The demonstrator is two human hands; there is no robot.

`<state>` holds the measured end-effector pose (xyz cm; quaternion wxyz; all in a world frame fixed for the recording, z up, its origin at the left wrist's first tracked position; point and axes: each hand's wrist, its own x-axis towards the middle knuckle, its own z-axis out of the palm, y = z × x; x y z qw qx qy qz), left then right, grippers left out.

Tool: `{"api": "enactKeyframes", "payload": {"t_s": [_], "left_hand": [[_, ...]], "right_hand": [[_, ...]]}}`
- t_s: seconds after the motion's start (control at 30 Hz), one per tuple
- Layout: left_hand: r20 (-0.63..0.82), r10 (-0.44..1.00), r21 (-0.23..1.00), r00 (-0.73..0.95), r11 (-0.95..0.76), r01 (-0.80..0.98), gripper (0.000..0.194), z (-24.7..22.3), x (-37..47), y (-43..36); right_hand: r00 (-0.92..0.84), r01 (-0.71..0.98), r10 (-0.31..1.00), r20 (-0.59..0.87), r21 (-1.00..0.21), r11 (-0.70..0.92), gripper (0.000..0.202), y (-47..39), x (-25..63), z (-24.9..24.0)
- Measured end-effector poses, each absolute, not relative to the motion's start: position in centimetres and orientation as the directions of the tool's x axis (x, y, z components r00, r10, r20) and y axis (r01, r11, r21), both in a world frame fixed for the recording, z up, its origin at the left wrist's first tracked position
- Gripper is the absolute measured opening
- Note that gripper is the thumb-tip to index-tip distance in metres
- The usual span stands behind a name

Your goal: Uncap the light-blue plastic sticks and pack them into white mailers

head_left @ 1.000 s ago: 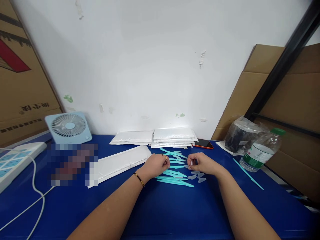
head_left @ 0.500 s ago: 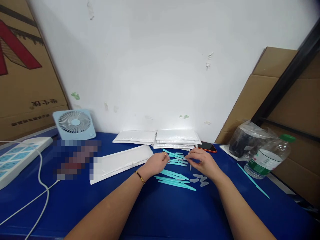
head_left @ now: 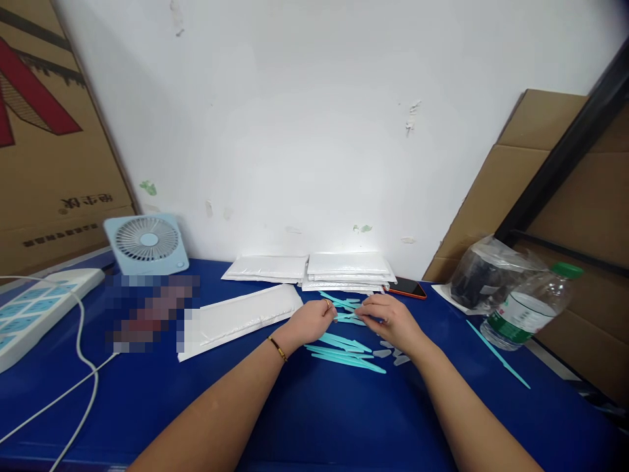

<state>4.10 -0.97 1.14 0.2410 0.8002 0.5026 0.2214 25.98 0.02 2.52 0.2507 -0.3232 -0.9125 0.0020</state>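
Observation:
My left hand is closed in a pinch on a teal eyebrow razor, which points to the right and is largely covered by the fingers. Facing it, my right hand pinches a small clear blade cap at the razor's tip; the fingertips hide most of it. More teal razors lie crossed behind and under the fingertips. Nearer to me is a loose row of several razors. Several clear caps lie just below my right hand.
White padded mailers are stacked by the wall, and one mailer lies at left. A phone, a bottle and a single razor are at right. A fan and a power strip stand left.
My right hand has moved slightly left, bringing its fingertips closer to my left hand and the razor. The loose razors and caps on the table stay in place.

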Motion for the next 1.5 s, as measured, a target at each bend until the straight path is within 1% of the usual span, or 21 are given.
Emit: {"api": "enactKeyframes", "payload": {"t_s": [0.07, 0.1, 0.17, 0.23, 0.27, 0.33, 0.37, 0.43, 0.53, 0.63, 0.7, 0.73, 0.8, 0.87, 0.9, 1.0, 1.1, 1.2, 1.3, 1.4, 1.5], "left_hand": [[0.137, 0.909, 0.566, 0.394, -0.398, 0.722, 0.033, 1.1, 4.2, -1.0], [0.179, 0.909, 0.533, 0.375, -0.410, 0.740, 0.032, 1.2, 4.2, -1.1], [0.293, 0.898, 0.460, 0.329, -0.434, 0.775, 0.029, 1.4, 4.0, -1.2], [0.361, 0.866, 0.410, 0.346, -0.480, 0.775, 0.028, 1.7, 3.8, -1.3], [0.348, 0.851, 0.396, 0.393, -0.513, 0.762, 0.025, 1.8, 3.7, -1.3], [0.271, 0.817, 0.373, 0.509, -0.577, 0.727, 0.019, 1.9, 3.6, -1.3], [0.234, 0.802, 0.359, 0.549, -0.596, 0.718, 0.018, 1.8, 3.6, -1.3], [0.178, 0.798, 0.345, 0.576, -0.599, 0.723, 0.017, 1.4, 3.6, -1.3], [0.091, 0.830, 0.393, 0.551, -0.538, 0.746, 0.017, 0.8, 3.9, -1.3], [0.037, 0.859, 0.470, 0.510, -0.465, 0.750, 0.016, 0.3, 4.0, -1.1], [0.061, 0.879, 0.545, 0.473, -0.426, 0.722, 0.018, 0.2, 4.0, -1.0], [0.085, 0.888, 0.599, 0.451, -0.407, 0.689, 0.019, 0.1, 4.0, -1.0], [0.121, 0.903, 0.725, 0.413, -0.364, 0.585, 0.021, 0.0, 4.0, -0.8], [0.120, 0.911, 0.816, 0.394, -0.316, 0.483, 0.022, 0.0, 4.0, -0.8], [0.108, 0.915, 0.841, 0.389, -0.293, 0.455, 0.022, -0.1, 4.1, -0.7], [0.087, 0.927, 0.856, 0.365, -0.257, 0.448, 0.025, -0.2, 4.1, -0.6], [0.095, 0.937, 0.856, 0.337, -0.250, 0.453, 0.026, -0.3, 4.0, -0.5], [0.130, 0.939, 0.832, 0.320, -0.278, 0.479, 0.026, -0.3, 3.9, -0.4], [0.172, 0.934, 0.796, 0.313, -0.318, 0.515, 0.025, -0.2, 3.8, -0.3], [0.198, 0.940, 0.762, 0.279, -0.327, 0.559, 0.025, -0.3, 3.6, 0.0], [0.228, 0.942, 0.746, 0.247, -0.332, 0.577, 0.024, -0.5, 3.3, 0.4]], "right_hand": [[-0.668, 0.582, 0.597, 0.443, -0.189, 0.791, 0.023, 0.0, 25.5, 2.2], [-0.655, 0.595, 0.616, 0.438, -0.204, 0.777, 0.022, 0.1, 25.5, 2.1], [-0.595, 0.651, 0.687, 0.416, -0.253, 0.716, 0.020, 0.5, 25.9, 1.9], [-0.516, 0.708, 0.766, 0.383, -0.313, 0.633, 0.020, 1.0, 27.0, 1.8], [-0.488, 0.724, 0.795, 0.360, -0.343, 0.599, 0.021, 1.2, 27.7, 1.9], [-0.474, 0.730, 0.826, 0.305, -0.388, 0.562, 0.021, 1.4, 29.1, 2.1], [-0.491, 0.725, 0.829, 0.269, -0.401, 0.560, 0.020, 1.4, 29.6, 2.1], [-0.545, 0.719, 0.819, 0.180, -0.402, 0.567, 0.019, 1.3, 30.2, 2.1], [-0.583, 0.750, 0.808, 0.086, -0.326, 0.575, 0.017, 1.1, 29.5, 1.7], [-0.529, 0.822, 0.839, 0.131, -0.167, 0.545, 0.012, 1.2, 28.0, 1.1], [-0.479, 0.862, 0.859, 0.180, -0.086, 0.499, 0.017, 1.3, 27.4, 0.8], [-0.458, 0.875, 0.867, 0.197, -0.071, 0.478, 0.021, 1.4, 27.3, 0.7], [-0.424, 0.888, 0.878, 0.220, -0.090, 0.452, 0.029, 1.6, 27.6, 0.7], [-0.406, 0.879, 0.881, 0.244, -0.160, 0.450, 0.031, 1.7, 28.4, 0.9], [-0.402, 0.865, 0.881, 0.248, -0.211, 0.455, 0.030, 1.7, 28.8, 1.0], [-0.440, 0.785, 0.869, 0.229, -0.372, 0.495, 0.025, 1.1, 29.5, 1.9], [-0.558, 0.685, 0.810, 0.180, -0.451, 0.572, 0.022, 0.0, 28.7, 2.9], [-0.651, 0.620, 0.747, 0.131, -0.476, 0.624, 0.022, -0.8, 27.1, 3.2], [-0.679, 0.618, 0.728, 0.090, -0.466, 0.633, 0.016, -0.8, 26.0, 2.4], [-0.642, 0.671, 0.763, 0.074, -0.428, 0.606, 0.008, -0.2, 26.3, 1.4], [-0.586, 0.725, 0.808, 0.055, -0.410, 0.554, 0.008, 0.4, 27.1, 0.9]]}}
